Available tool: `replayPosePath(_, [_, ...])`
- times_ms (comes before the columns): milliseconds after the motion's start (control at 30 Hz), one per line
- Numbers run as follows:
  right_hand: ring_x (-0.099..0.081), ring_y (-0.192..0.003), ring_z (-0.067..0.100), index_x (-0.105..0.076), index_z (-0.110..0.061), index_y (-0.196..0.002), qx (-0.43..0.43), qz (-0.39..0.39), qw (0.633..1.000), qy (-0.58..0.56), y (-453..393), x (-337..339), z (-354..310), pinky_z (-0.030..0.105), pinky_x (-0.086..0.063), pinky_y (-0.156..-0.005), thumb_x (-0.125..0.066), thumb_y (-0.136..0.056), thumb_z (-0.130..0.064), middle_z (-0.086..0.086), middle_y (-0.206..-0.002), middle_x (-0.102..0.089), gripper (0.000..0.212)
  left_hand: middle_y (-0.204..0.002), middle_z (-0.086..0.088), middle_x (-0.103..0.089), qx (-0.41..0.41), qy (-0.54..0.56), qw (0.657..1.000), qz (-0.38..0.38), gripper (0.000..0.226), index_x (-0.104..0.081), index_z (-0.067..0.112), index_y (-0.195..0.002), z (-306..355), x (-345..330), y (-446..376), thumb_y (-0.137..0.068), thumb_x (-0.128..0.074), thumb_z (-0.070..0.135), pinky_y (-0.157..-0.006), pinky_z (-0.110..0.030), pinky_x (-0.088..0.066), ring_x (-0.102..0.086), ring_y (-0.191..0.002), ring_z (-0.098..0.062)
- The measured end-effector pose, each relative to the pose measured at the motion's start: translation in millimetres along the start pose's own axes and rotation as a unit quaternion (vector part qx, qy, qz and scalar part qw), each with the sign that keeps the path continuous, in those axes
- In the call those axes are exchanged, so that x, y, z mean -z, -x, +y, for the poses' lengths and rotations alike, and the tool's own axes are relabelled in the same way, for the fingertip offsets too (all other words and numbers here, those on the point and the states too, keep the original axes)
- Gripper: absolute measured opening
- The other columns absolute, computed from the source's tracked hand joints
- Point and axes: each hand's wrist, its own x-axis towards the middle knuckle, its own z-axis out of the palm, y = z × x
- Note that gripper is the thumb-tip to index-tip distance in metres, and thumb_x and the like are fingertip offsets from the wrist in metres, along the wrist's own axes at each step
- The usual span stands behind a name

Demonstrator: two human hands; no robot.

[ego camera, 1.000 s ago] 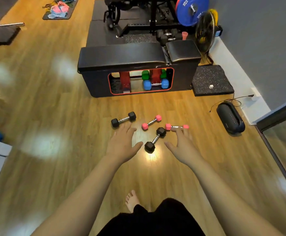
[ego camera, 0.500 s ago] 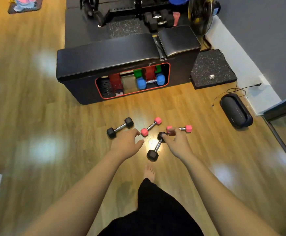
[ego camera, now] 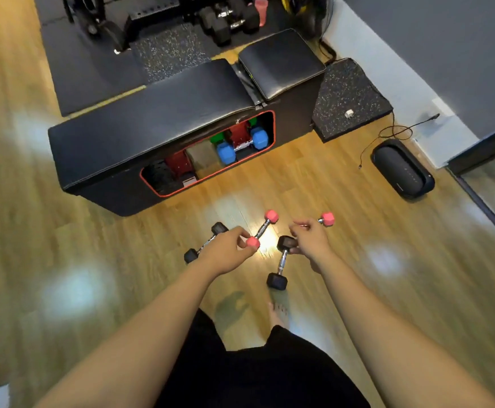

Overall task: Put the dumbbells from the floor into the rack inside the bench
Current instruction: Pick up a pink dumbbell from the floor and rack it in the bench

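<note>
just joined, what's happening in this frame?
A person is clearing dumbbells off the wood floor into the bench rack. The left hand is closing on a pink dumbbell, fingers at its near end. The right hand curls over a second pink dumbbell. Two black dumbbells lie untouched. A blue dumbbell and a green one already sit in the rack opening.

floor to bench (ego camera: 152, 142): bare | rack opening (ego camera: 208, 160): middle free, blue dumbbell (ego camera: 241, 145) right
</note>
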Motion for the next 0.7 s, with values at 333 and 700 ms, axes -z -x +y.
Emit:
replayPosePath(333, [-0.055, -0.053, 0.020, -0.058, -0.008, -0.103, -0.086, 0.148, 0.968, -0.183, -36, -117, 5, 0.028, -0.047, -0.048, -0.054, -0.093, -0.014, 0.014, -0.091, -0.059, 0.013, -0.091, 0.011, -0.063, -0.085, -0.056, 0.986, -0.129, 0.057, -0.055, 0.034, -0.108, -85, 94, -115, -0.065, -0.056, 0.070, -0.084, -0.045, -0.055, -0.065, -0.085, -0.016])
replayPosePath(700, [-0.046, -0.057, 0.021, -0.056, -0.011, -0.091, -0.124, 0.231, 0.935, -0.240, -140, -188, 61, 0.035, -0.039, -0.054, -0.048, -0.095, -0.002, 0.011, -0.081, -0.055, 0.012, -0.092, 0.001, -0.063, -0.058, -0.022, 0.978, -0.198, 0.030, -0.055, 0.030, -0.100, -147, 34, -248, -0.077, -0.059, 0.047, -0.068, -0.032, -0.049, -0.056, -0.072, -0.013])
